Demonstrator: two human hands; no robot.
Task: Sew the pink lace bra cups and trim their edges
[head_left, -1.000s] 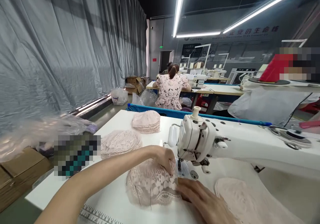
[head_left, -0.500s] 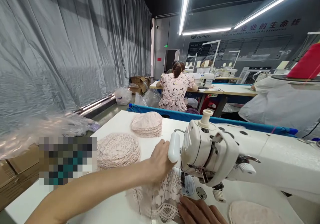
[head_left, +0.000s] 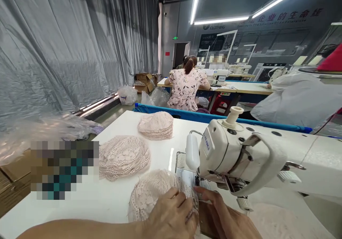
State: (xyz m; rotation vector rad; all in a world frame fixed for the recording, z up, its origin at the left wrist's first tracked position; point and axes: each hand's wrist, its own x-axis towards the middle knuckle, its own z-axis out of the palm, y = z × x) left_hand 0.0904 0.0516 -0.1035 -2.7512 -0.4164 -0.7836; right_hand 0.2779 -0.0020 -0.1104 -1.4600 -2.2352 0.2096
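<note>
A pale pink lace piece [head_left: 145, 192], rounded like a cup, lies at the sewing machine [head_left: 227, 153], its right edge by the needle and presser foot. My left hand [head_left: 172, 210] is closed on the lace, its curled fingers gathering the fabric. My right hand [head_left: 224, 210] is at the lace's right edge, index finger stretched toward the presser foot and fingers closed about the edge; its thumb is hidden. A stack of lace pieces [head_left: 124, 157] lies to the left, with a smaller pink stack [head_left: 156, 125] behind it.
The white table [head_left: 107, 203] has a blue cloth trough [head_left: 184, 112] along its far edge. More pale fabric [head_left: 278, 217] lies right of my right hand, under the machine arm. Ahead, a person [head_left: 188, 86] sits at another sewing table. Plastic bags and cardboard boxes [head_left: 145, 82] stand left.
My left hand has come back toward me from beside the machine head and now grips the lace. The lace has turned and bunched up. My right hand has moved up to the presser foot.
</note>
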